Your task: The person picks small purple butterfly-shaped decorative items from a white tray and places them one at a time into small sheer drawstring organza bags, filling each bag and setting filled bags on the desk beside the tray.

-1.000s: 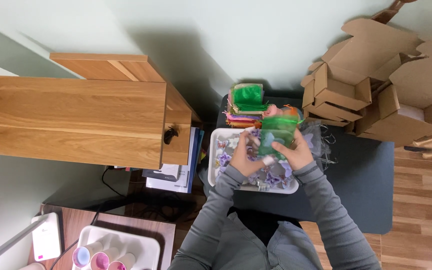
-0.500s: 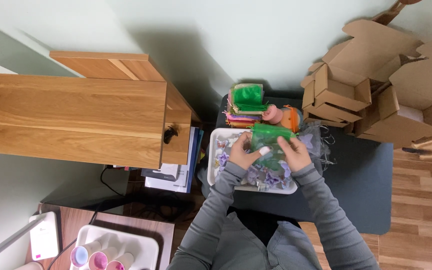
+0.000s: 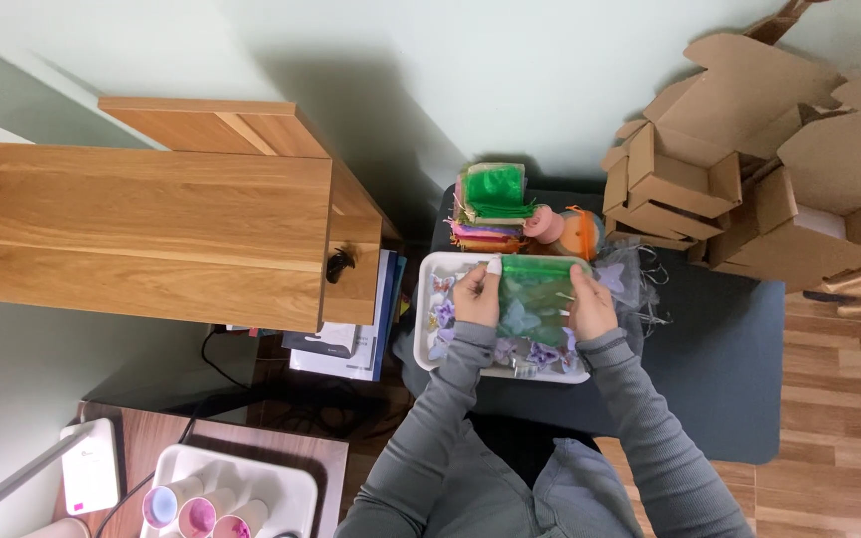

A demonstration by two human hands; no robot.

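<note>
Over a white tray [image 3: 429, 267] on the dark mat [image 3: 729, 379], left hand [image 3: 475, 295] and right hand [image 3: 590, 307] grip a green pouch [image 3: 533, 299] whose contents stay blurry.

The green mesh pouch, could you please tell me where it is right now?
In the head view, the green mesh pouch is held between the left hand and right hand, over the white tray.

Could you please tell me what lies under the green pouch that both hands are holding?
Under the green pouch sits a white tray of small purple butterfly-like pieces. What lies directly beneath the pouch is covered.
</note>
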